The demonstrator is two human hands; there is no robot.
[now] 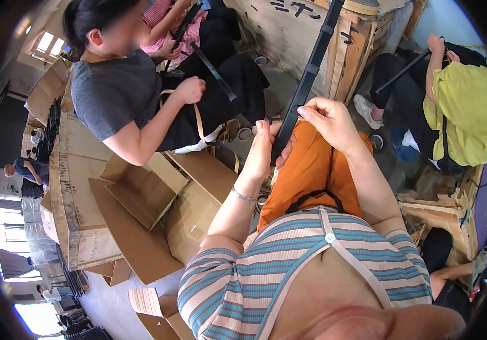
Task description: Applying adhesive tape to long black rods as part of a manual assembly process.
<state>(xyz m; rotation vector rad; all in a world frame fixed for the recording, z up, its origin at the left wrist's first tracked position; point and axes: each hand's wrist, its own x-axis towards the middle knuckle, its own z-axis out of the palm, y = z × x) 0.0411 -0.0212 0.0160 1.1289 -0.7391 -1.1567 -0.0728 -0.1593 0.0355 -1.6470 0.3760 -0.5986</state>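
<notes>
A long, narrow black bar (311, 68) slants up and away from my lap, with several raised bands along its length. My left hand (270, 148) is closed round its lower end, the thumb standing up along the near side. Beside it, my right hand (334, 126) is bent into a pinch, thumb and fingertips at the bar's right edge. What those fingertips hold, if anything, is too small to make out. Both hands are above my orange trousers (297, 184).
Open cardboard boxes (141, 238) stand at my left, by a wooden crate (79, 187). A person in a grey shirt (119, 85) sits close on the left. Another in a yellow top (467, 113) works at the right. A large wooden crate (289, 34) stands ahead.
</notes>
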